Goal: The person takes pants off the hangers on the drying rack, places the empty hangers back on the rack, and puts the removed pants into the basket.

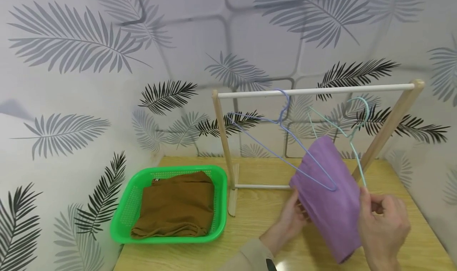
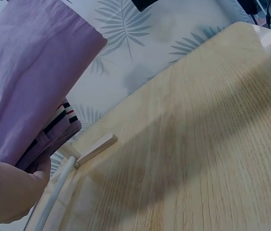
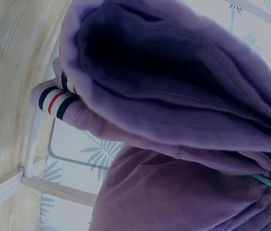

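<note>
A folded purple garment (image 1: pixel 328 199) hangs aslant over a mint green wire hanger (image 1: pixel 351 138), in front of the rack's right half. My left hand (image 1: pixel 290 217) holds the garment's lower left edge, its fingers partly hidden behind the cloth; the left wrist view shows this hand (image 2: pixel 15 187) gripping the edge near a striped band (image 2: pixel 68 113). At the hanger's lower right corner, my right hand (image 1: pixel 383 223) pinches the hanger beside the cloth. An open, tube-like end of the garment (image 3: pixel 183 115) fills much of the right wrist view, with the green hanger (image 3: pixel 270 184) passing between folds.
A wooden rack with a white top bar (image 1: pixel 321 90) stands on the wood table (image 1: pixel 257 227). An empty blue-violet hanger (image 1: pixel 280 122) hangs from it, overlapping the purple cloth in the head view. To the left, a green basket (image 1: pixel 118 219) holds a folded brown garment (image 1: pixel 178 207).
</note>
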Tool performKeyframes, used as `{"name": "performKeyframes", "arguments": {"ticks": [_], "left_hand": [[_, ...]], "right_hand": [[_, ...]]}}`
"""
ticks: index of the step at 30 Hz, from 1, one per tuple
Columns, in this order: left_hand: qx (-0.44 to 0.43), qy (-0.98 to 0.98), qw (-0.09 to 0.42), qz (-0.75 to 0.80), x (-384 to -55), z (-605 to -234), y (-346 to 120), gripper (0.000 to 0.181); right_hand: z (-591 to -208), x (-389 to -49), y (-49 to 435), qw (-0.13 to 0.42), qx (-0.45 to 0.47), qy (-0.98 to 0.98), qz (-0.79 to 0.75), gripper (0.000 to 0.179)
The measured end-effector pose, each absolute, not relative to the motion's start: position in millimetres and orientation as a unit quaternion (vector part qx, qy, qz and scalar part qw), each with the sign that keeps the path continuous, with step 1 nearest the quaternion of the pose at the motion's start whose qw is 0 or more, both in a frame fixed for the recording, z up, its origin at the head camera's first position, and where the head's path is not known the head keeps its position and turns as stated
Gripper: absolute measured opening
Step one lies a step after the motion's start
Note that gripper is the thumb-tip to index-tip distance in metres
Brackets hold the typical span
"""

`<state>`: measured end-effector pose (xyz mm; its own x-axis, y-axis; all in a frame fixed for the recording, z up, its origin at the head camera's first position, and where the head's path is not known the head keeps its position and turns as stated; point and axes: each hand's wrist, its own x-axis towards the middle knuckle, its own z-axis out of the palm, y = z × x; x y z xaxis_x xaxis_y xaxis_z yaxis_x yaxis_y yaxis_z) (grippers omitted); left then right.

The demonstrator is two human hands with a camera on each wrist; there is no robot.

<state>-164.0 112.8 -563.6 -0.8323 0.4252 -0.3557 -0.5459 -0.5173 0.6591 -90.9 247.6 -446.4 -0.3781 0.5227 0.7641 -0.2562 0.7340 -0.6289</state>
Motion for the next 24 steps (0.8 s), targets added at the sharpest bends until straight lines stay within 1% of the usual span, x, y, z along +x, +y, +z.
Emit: {"name": "performKeyframes", "arguments": {"ticks": [5, 11, 16, 20, 24], "left_hand": [[-0.088, 0.398, 0.283, 0.868, -161, -563, 121, 0.063], [-0.119, 0.405, 0.278, 0.863, -159, -562, 131, 0.071], [-0.108, 0.371, 0.303, 0.871, -165, -565, 135, 0.083], [-0.109, 0.349, 0.328, 0.871, -170, -569, 136, 0.080], [-0.118, 0.342, 0.328, 0.873, -172, -570, 137, 0.075]], "right_hand": [[-446, -92, 245, 0.554, -0.084, -0.747, 0.358, 0.027], [-445, -92, 241, 0.556, -0.084, -0.742, 0.366, 0.027], [-443, -92, 237, 0.555, -0.083, -0.740, 0.370, 0.026], [-442, -92, 234, 0.558, -0.081, -0.736, 0.374, 0.026], [-441, -93, 233, 0.559, -0.080, -0.732, 0.381, 0.027]]}}
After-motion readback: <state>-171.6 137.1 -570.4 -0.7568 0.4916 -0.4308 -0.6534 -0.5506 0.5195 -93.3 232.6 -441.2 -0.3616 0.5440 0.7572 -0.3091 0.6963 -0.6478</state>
